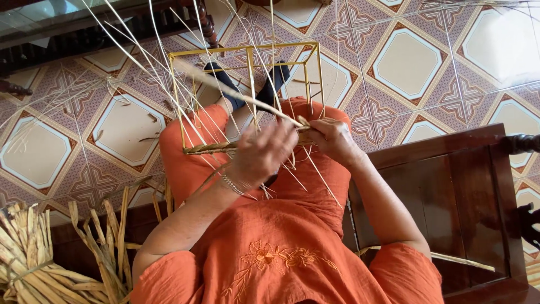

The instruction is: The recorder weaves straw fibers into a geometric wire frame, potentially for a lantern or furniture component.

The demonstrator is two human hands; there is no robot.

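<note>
The wire frame (pixel 246 95), a thin yellow open box, rests on the person's lap above the tiled floor (pixel 405 62). It looks light and stiff; best held by its lower bar. The straw strands (pixel 225 84) seem thin, bendable, easily snapped. The left hand (pixel 264 152) and the right hand (pixel 332 138) are both closed, pinching strands at that bar.

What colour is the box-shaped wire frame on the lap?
Yellow; the box-shaped wire frame shows best in the head view.
</note>
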